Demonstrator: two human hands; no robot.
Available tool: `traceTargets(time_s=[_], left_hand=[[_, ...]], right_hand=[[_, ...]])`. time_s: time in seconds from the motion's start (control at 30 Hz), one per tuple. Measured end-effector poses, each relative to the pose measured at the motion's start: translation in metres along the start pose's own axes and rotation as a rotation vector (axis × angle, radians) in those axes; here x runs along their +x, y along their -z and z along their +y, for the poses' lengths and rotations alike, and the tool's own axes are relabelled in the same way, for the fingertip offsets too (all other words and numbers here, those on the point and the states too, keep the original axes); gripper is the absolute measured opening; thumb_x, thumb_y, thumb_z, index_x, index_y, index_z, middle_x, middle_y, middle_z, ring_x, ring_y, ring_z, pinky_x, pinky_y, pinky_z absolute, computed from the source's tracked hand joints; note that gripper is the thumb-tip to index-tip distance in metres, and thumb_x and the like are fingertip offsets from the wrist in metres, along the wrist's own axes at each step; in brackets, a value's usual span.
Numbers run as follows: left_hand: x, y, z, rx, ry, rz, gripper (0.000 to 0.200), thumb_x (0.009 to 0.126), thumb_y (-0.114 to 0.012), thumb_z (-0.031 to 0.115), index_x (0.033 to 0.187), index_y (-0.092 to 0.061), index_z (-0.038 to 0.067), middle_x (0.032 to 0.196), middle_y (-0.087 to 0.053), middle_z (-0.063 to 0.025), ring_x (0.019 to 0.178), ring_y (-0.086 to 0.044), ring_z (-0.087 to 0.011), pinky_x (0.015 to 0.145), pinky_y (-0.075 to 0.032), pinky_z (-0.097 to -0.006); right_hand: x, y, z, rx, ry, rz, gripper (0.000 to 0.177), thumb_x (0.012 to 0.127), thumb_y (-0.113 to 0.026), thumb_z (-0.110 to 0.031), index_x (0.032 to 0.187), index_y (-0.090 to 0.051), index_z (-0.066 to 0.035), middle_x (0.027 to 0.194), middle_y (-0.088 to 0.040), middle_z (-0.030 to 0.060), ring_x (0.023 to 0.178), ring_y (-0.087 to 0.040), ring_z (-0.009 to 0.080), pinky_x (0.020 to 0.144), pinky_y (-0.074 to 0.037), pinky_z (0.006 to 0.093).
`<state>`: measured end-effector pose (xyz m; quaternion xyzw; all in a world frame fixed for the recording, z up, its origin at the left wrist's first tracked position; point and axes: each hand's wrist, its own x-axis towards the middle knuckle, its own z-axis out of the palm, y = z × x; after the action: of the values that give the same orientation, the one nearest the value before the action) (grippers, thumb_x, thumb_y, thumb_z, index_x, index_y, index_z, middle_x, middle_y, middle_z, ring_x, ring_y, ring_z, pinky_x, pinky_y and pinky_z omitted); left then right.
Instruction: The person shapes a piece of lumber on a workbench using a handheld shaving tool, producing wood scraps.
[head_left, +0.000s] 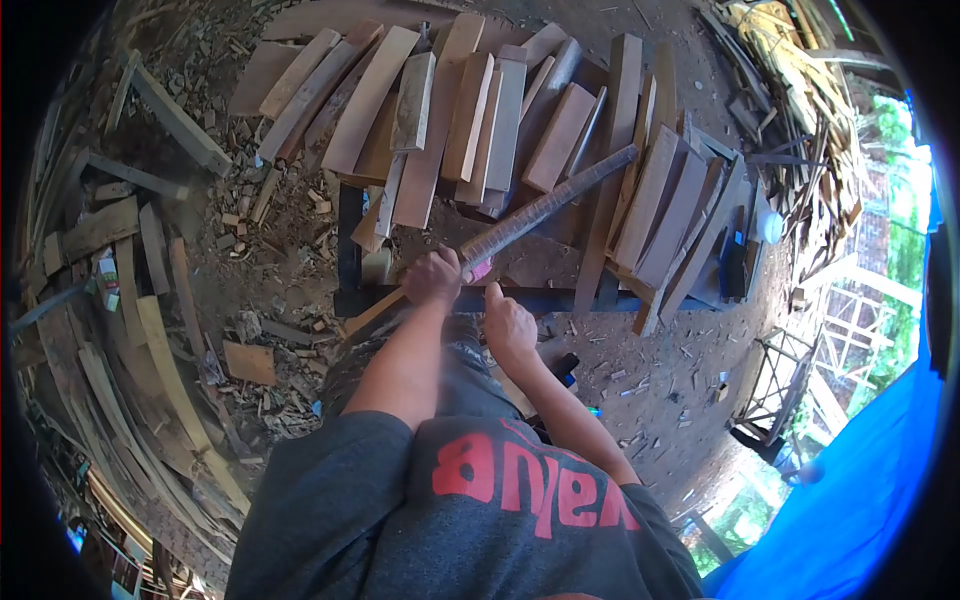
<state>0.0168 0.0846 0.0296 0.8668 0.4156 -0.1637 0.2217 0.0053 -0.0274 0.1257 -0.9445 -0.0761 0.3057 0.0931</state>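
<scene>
My left hand is closed around the near end of a long wooden strip. The strip slants up to the right across the stacked boards, its face brown and marked along its length. A lighter stick shows below the same hand, and whether it joins the strip is hidden. My right hand is just to the right, its fingers curled and one digit pointing toward the strip. What it holds, if anything, is hidden. Between the hands, beneath the strip, is a small pink thing I cannot identify.
Many cut boards lie side by side on a dark-framed stand before me. Long planks are heaped at the left, scrap wood litters the ground, and more timber and a blue tarp are at right.
</scene>
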Motion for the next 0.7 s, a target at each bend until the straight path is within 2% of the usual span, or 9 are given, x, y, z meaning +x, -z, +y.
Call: traceTargets(time_s=[0.07, 0.13, 0.2, 0.27, 0.33, 0.43, 0.5, 0.57, 0.7], left_hand=[[0.002, -0.002, -0.002, -0.002, -0.002, 0.008, 0.052, 0.088, -0.037, 0.039, 0.067, -0.070, 0.005, 0.073, -0.068, -0.0198, 0.073, -0.068, -0.0375, 0.070, -0.054, -0.0473], [0.002, -0.007, -0.004, 0.009, -0.049, 0.057, 0.051, 0.088, -0.038, 0.038, 0.066, -0.070, 0.005, 0.071, -0.068, -0.0189, 0.071, -0.068, -0.0374, 0.068, -0.054, -0.0470], [0.004, -0.008, -0.004, 0.009, -0.039, 0.060, 0.051, 0.088, -0.038, 0.038, 0.065, -0.070, 0.005, 0.070, -0.068, -0.0188, 0.070, -0.068, -0.0375, 0.067, -0.054, -0.0467], [0.003, -0.008, -0.003, 0.009, -0.038, 0.051, 0.051, 0.088, -0.038, 0.038, 0.065, -0.070, 0.005, 0.069, -0.067, -0.0188, 0.069, -0.068, -0.0376, 0.066, -0.055, -0.0464], [0.001, -0.008, -0.003, 0.008, -0.025, 0.053, 0.053, 0.088, -0.037, 0.039, 0.065, -0.070, 0.005, 0.070, -0.067, -0.0194, 0.070, -0.068, -0.0379, 0.067, -0.055, -0.0458], [0.002, -0.008, -0.003, 0.007, -0.020, 0.044, 0.054, 0.089, -0.036, 0.040, 0.066, -0.070, 0.005, 0.071, -0.068, -0.0196, 0.070, -0.068, -0.0379, 0.067, -0.055, -0.0464], [0.002, -0.010, -0.005, 0.024, -0.020, 0.033, 0.053, 0.089, -0.037, 0.039, 0.066, -0.070, 0.005, 0.072, -0.068, -0.0195, 0.071, -0.068, -0.0379, 0.068, -0.055, -0.0468], [0.005, -0.011, -0.003, 0.030, -0.021, 0.035, 0.053, 0.089, -0.037, 0.039, 0.065, -0.070, 0.005, 0.072, -0.068, -0.0194, 0.071, -0.068, -0.0378, 0.068, -0.055, -0.0472], [0.003, -0.005, 0.000, 0.008, -0.014, 0.015, 0.053, 0.089, -0.037, 0.039, 0.067, -0.070, 0.004, 0.074, -0.068, -0.0207, 0.073, -0.068, -0.0380, 0.070, -0.054, -0.0475]], right_hand=[[0.009, -0.009, -0.001, -0.014, -0.028, -0.017, 0.010, 0.087, -0.043, -0.009, 0.096, -0.046, -0.005, 0.078, -0.065, 0.0234, 0.078, -0.065, 0.0399, 0.068, -0.051, 0.0504], [0.034, -0.024, -0.003, 0.029, 0.081, 0.048, 0.011, 0.088, -0.044, -0.009, 0.098, -0.047, -0.006, 0.078, -0.065, 0.0237, 0.080, -0.065, 0.0402, 0.069, -0.051, 0.0500], [0.039, -0.016, -0.007, 0.010, 0.086, 0.019, 0.013, 0.087, -0.045, -0.008, 0.099, -0.046, -0.006, 0.079, -0.065, 0.0235, 0.079, -0.066, 0.0396, 0.069, -0.051, 0.0497], [0.027, -0.005, -0.008, -0.011, 0.076, -0.011, 0.016, 0.086, -0.046, -0.006, 0.101, -0.046, -0.005, 0.079, -0.065, 0.0234, 0.079, -0.066, 0.0390, 0.069, -0.051, 0.0493], [0.000, 0.009, -0.001, 0.023, 0.015, -0.061, 0.010, 0.087, -0.044, -0.010, 0.097, -0.045, -0.007, 0.080, -0.065, 0.0245, 0.082, -0.065, 0.0406, 0.069, -0.050, 0.0504], [-0.003, -0.002, 0.005, -0.035, -0.059, -0.083, 0.011, 0.086, -0.045, -0.009, 0.097, -0.045, -0.007, 0.081, -0.065, 0.0250, 0.082, -0.065, 0.0406, 0.070, -0.050, 0.0505], [0.016, -0.011, -0.005, 0.030, -0.035, -0.031, 0.011, 0.086, -0.045, -0.009, 0.097, -0.046, -0.007, 0.079, -0.065, 0.0248, 0.081, -0.065, 0.0406, 0.069, -0.051, 0.0505], [0.040, -0.019, -0.011, -0.018, 0.065, -0.004, 0.014, 0.087, -0.045, -0.006, 0.100, -0.045, -0.004, 0.081, -0.066, 0.0239, 0.077, -0.066, 0.0391, 0.067, -0.053, 0.0464], [0.017, -0.011, 0.003, 0.010, 0.068, 0.019, 0.012, 0.087, -0.045, -0.010, 0.098, -0.047, -0.007, 0.075, -0.065, 0.0228, 0.075, -0.066, 0.0398, 0.065, -0.051, 0.0504]])
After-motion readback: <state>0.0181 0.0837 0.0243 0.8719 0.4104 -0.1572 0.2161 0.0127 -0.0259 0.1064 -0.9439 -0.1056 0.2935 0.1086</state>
